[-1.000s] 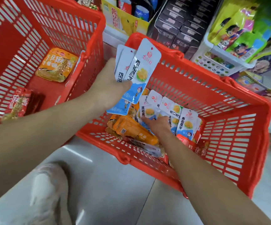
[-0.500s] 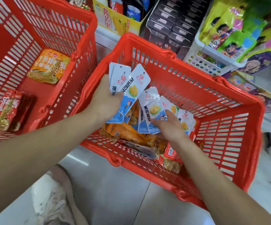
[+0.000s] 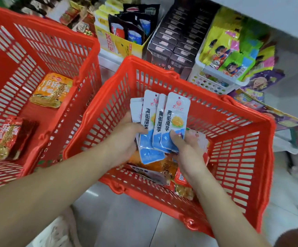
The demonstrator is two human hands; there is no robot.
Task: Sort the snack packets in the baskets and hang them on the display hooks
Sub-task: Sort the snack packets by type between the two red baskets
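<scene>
The left hand (image 3: 125, 141) and right hand (image 3: 185, 148) together grip a fan of slim blue-and-white packets (image 3: 169, 122). The right thumb presses on the glossy front, and the fingers behind are hidden. The fan stands upright over the right basket (image 3: 233, 157), made of red slatted plastic, and hides much of the crumpled orange packets (image 3: 155, 165) on its floor. The left basket (image 3: 59, 49), cut off at the frame edge, holds a flat orange packet (image 3: 52, 90) and a red packet (image 3: 7, 138).

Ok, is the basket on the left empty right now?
No, the left basket has an orange packet and a red packet lying on its floor.
</scene>
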